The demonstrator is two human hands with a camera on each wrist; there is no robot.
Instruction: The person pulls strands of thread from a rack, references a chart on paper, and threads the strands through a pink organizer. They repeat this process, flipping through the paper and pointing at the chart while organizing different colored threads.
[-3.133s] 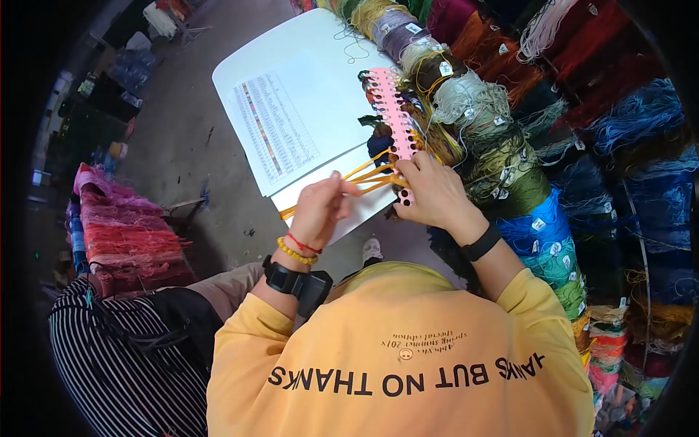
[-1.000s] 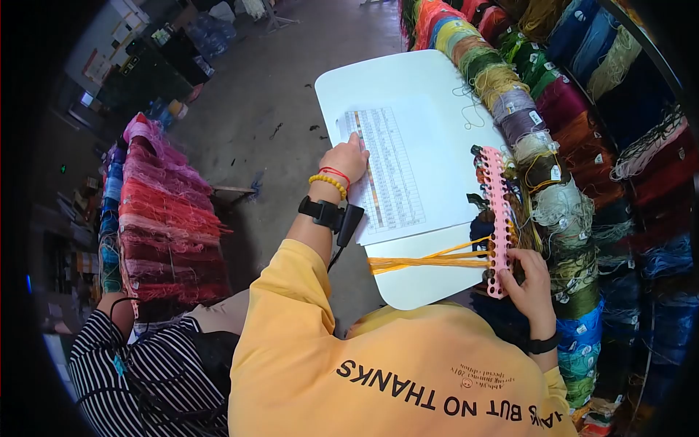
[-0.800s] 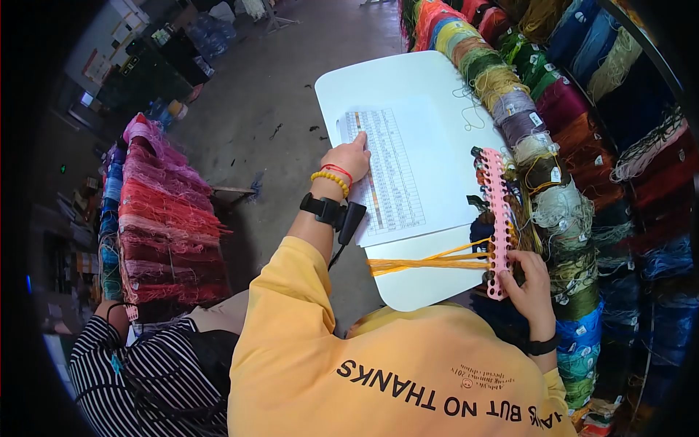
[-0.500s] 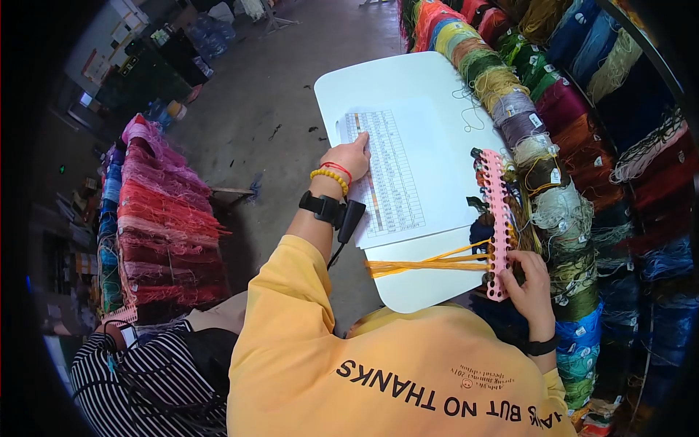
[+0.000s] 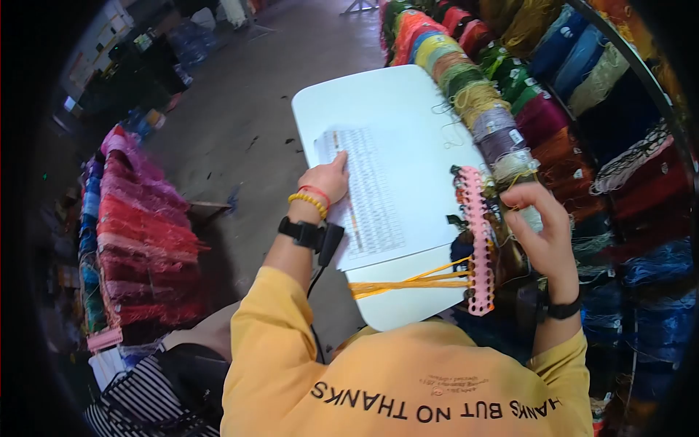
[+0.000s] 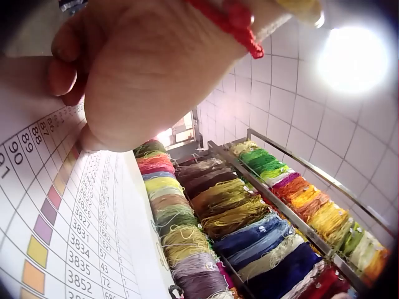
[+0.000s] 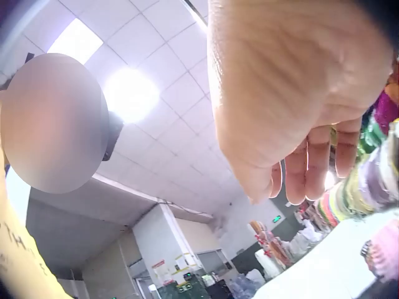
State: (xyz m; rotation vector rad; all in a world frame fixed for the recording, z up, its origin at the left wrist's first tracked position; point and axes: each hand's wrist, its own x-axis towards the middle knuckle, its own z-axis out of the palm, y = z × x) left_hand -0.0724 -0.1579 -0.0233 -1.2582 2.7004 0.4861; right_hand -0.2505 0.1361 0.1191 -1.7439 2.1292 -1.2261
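On a printed chart (image 5: pixel 375 197) with colour swatches and numbers, the left hand (image 5: pixel 324 180) rests a fingertip beside the swatch column. Its other fingers are bent in the left wrist view. A pink thread card (image 5: pixel 478 247) with holes along both edges lies at the board's right side, hung with several coloured threads. Orange-yellow strands (image 5: pixel 408 285) run from its lower end across the board's near part. The right hand (image 5: pixel 542 226) is raised beside the card, over the thread hanks, thumb and index finger bent and apart. Nothing shows in its fingers in the right wrist view.
The white board (image 5: pixel 378 91) lies under the chart. A row of labelled thread hanks (image 5: pixel 502 131) runs along its right side, with more racks beyond. Left stands a rack of pink and red hanks (image 5: pixel 149 233). A person in stripes (image 5: pixel 160 393) is at the lower left.
The left hand has gone from the orange-yellow strands to the chart, where it has stayed. The right hand has let go of the pink card and risen towards the hanks. The head view has shifted.
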